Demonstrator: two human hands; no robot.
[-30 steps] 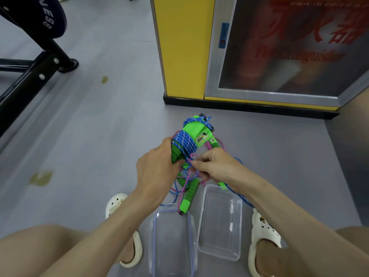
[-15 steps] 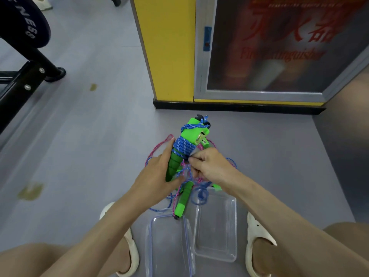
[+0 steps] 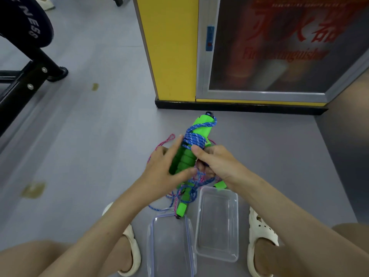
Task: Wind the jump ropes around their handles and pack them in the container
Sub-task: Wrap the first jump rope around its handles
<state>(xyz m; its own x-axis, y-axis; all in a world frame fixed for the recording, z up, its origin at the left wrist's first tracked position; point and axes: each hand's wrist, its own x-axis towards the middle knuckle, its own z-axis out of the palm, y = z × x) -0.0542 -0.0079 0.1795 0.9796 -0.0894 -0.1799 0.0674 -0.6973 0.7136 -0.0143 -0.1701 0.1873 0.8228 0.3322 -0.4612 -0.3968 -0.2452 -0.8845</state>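
Observation:
I hold a pair of green foam jump-rope handles point(image 3: 186, 156) upright-tilted above the floor, with blue rope point(image 3: 194, 139) wound around their upper part. My left hand point(image 3: 167, 168) grips the handles from the left, index finger stretched up along them. My right hand point(image 3: 216, 162) pinches the blue rope beside the handles. Below hang tangled blue and pink rope point(image 3: 191, 184) and another green handle point(image 3: 182, 206). A further green handle end point(image 3: 220, 184) shows under my right wrist. The clear plastic container point(image 3: 217, 254) lies on the floor beneath.
The container's clear lid point(image 3: 151, 246) lies left of it between my white sandals point(image 3: 132, 254). A yellow pillar point(image 3: 169, 48) and a glass-fronted cabinet point(image 3: 279, 47) stand ahead. Black gym equipment point(image 3: 24, 80) sits at the far left on the grey floor.
The handle bundle has turned more upright and risen slightly. My right hand has moved up against the wound blue rope; my left index finger now stretches along the handles.

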